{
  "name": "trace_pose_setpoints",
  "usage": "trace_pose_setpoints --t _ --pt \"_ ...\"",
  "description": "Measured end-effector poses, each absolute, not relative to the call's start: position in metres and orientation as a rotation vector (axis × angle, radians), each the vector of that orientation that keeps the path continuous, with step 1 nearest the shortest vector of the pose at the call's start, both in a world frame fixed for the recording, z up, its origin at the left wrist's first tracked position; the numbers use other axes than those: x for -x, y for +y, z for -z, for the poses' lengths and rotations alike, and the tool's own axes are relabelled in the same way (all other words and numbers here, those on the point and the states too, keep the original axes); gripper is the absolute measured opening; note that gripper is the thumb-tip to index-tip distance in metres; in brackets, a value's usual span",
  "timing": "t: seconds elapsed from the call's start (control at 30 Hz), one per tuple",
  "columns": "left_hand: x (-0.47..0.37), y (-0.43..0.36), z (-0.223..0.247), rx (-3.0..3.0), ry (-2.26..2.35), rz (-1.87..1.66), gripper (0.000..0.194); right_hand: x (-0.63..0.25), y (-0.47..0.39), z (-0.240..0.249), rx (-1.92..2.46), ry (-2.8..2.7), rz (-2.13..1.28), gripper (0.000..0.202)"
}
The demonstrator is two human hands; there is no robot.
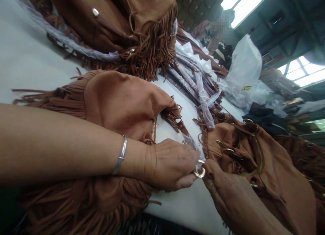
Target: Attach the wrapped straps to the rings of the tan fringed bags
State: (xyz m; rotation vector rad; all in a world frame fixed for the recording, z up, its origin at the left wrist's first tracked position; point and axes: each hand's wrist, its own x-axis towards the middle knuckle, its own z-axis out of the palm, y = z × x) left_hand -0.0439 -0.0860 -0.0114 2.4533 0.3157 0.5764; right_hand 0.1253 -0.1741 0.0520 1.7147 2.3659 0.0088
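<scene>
Some L hand (176, 164) fingertips hidden nr ring (202, 174)

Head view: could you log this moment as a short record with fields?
Left hand: fingers closed at a metal ring
Right hand: thumb at the same ring; grip partly hidden
Left wrist: silver-toned bracelet
Beneath left forearm: brown fringed bag
Beyond hands: bundled wrapped straps
Beside right hand: another brown bag
Surface: pale table

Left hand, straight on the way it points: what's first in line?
The metal ring, right at the left hand's fingers; just past it, likely the right hand. Depth is hard to judge.
</scene>
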Motion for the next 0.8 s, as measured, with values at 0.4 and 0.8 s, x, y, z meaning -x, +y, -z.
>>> trace_pose_setpoints --t 0.4,0.8 --pt "0.039 -0.08 0.016 -2.368 0.201 -0.603 0.018 -0.123 -0.143 -0.06 -1.709 2.372 1.002 0.03" --pt "0.036 -0.078 0.012 -1.531 0.408 -0.337 0.043 -0.116 -0.168 -0.043 -1.47 2.486 -1.109 0.021"
